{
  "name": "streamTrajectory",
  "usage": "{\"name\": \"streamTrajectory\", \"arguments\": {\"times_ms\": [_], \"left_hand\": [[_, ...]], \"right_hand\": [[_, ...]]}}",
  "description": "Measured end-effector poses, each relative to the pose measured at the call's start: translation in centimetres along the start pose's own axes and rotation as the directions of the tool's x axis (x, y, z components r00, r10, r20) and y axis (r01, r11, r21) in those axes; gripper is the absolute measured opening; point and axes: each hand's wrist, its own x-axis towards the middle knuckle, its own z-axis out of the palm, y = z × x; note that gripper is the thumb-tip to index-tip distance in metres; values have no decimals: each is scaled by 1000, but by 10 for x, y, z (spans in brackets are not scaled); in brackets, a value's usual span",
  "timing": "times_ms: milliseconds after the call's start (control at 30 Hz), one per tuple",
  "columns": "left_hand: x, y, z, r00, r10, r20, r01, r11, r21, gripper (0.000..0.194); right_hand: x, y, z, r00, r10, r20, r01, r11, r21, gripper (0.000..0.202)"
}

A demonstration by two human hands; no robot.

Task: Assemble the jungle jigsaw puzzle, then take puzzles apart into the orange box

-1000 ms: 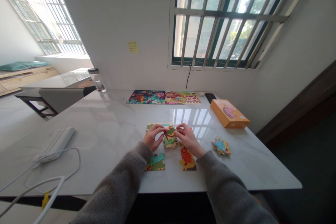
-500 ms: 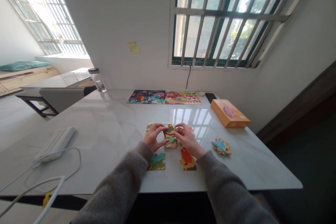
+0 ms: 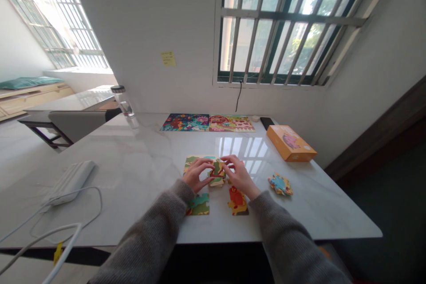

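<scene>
A green, yellow and dark red puzzle piece is held between my two hands, over a small stack of pieces. My left hand curves round its left side, thumb below and fingers above. On the opposite side, the fingertips of my right hand grip its right edge. Partly assembled puzzle pieces lie behind my hands, mostly covered by them. Closer to me are a green and teal section by my left wrist and a red and yellow section by my right wrist.
A pile of pieces lies right of my hands, with an orange box behind it. Two colourful picture sheets and a phone are near the wall. A bottle, a white power strip and cables stand left.
The puzzle piece between my hands has been turned, and its dark red strip now shows lower down. My right fingers have spread slightly.
</scene>
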Motion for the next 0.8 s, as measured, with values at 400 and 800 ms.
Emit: {"name": "streamTrajectory", "arguments": {"times_ms": [400,800], "left_hand": [[3,4,-3,995,-92,-35,85,982,-168,24],[1,8,0,994,-74,-83,68,995,-66,38]], "right_hand": [[-5,6,-13,962,-226,152,260,930,-259,44],[-14,-2,0,996,-3,93,-9,992,129,56]]}}
